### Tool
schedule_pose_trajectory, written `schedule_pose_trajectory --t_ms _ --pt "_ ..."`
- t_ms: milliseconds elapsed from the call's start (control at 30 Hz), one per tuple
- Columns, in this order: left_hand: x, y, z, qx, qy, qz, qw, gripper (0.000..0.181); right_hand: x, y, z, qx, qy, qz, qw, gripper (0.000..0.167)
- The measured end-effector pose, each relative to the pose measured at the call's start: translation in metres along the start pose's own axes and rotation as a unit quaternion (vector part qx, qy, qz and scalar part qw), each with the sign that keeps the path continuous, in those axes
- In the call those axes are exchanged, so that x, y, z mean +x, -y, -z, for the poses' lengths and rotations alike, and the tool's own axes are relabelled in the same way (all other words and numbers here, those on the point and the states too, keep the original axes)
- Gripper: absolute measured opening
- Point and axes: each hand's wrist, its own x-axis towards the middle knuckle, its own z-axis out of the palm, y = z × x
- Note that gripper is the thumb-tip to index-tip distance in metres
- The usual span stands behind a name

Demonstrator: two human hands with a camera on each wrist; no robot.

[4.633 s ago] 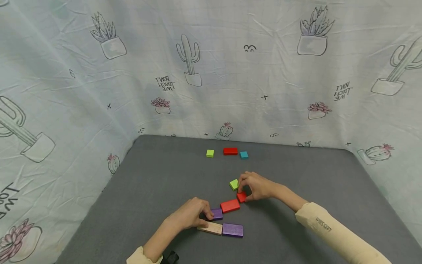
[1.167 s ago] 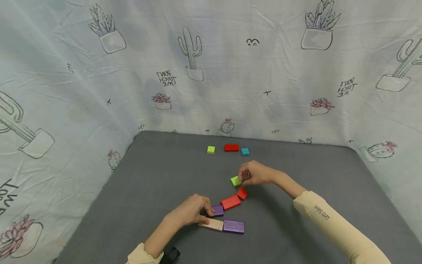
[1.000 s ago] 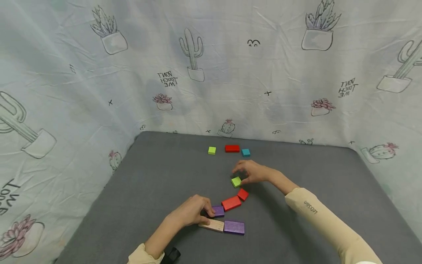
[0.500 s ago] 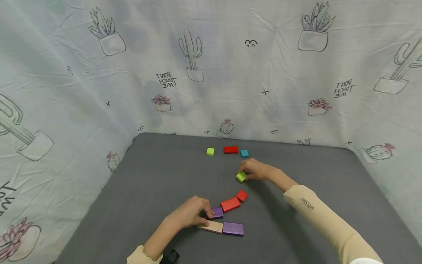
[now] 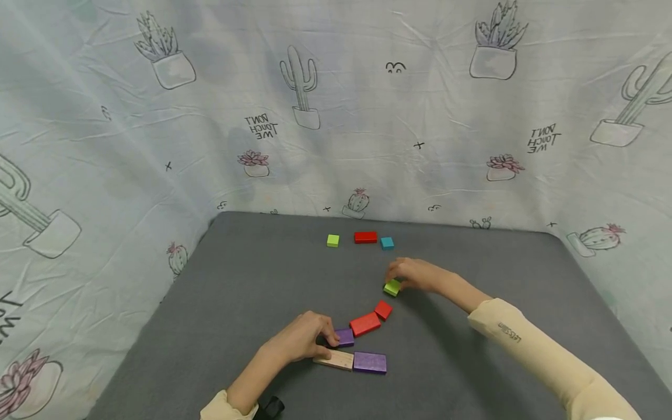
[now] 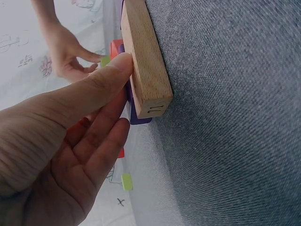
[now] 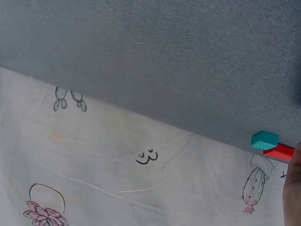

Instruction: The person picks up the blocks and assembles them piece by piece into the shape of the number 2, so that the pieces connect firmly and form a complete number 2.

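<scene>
My left hand (image 5: pixel 299 339) rests its thumb on a wooden block (image 5: pixel 336 360) and its fingertips on a small purple block (image 5: pixel 345 337). In the left wrist view the hand (image 6: pixel 70 117) has its thumb against the wooden block (image 6: pixel 148 61), with its other fingers loosely bent. My right hand (image 5: pixel 420 275) pinches a green block (image 5: pixel 392 287), beyond a small red block (image 5: pixel 383 310). A longer red block (image 5: pixel 365 324) stands between the small red and purple blocks. A larger purple block (image 5: pixel 370 363) adjoins the wooden one. In the right wrist view only part of my hand (image 7: pixel 292 193) shows.
At the back of the grey table (image 5: pixel 252 262) stand a green block (image 5: pixel 333 240), a red block (image 5: pixel 366 237) and a blue block (image 5: pixel 387 243). Patterned cloth (image 5: pixel 336 163) hangs behind and beside the table. A black object (image 5: pixel 270 407) is by my left wrist.
My right hand has let go of the small red block, taken hold of the nearer green block and shifted it to the right. My left hand has stayed on its blocks.
</scene>
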Motion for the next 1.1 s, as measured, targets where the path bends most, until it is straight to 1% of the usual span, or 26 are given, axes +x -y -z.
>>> schedule_pose_trajectory --t_ms 133,300,433,533,700,933,1100 --pt "0.0 0.0 0.001 0.0 0.0 -0.005 1.0 0.02 -0.006 0.0 -0.001 -0.007 -0.003 -0.001 1.0 0.032" --pt "0.001 0.001 0.001 0.0 -0.004 -0.012 0.9999 0.022 -0.014 0.002 -0.002 -0.02 -0.011 0.023 0.9995 0.034" --pt "0.0 0.002 0.002 0.001 -0.005 -0.014 0.9999 0.022 -0.017 0.002 -0.003 -0.029 -0.023 0.032 0.9988 0.035" --pt "0.0 0.002 0.002 -0.001 -0.003 -0.01 0.9999 0.022 -0.015 0.003 -0.006 -0.037 -0.032 0.038 0.9981 0.035" --pt "0.0 0.004 -0.001 -0.006 0.004 0.003 1.0 0.022 -0.009 0.004 -0.014 -0.055 -0.024 0.052 0.9968 0.034" --pt "-0.001 0.005 -0.002 -0.001 -0.001 -0.009 1.0 0.02 -0.003 0.007 -0.021 -0.061 -0.027 0.061 0.9959 0.035" --pt "0.0 0.005 -0.001 -0.002 0.001 -0.005 1.0 0.02 0.0 0.005 -0.022 -0.068 -0.034 0.069 0.9947 0.036"
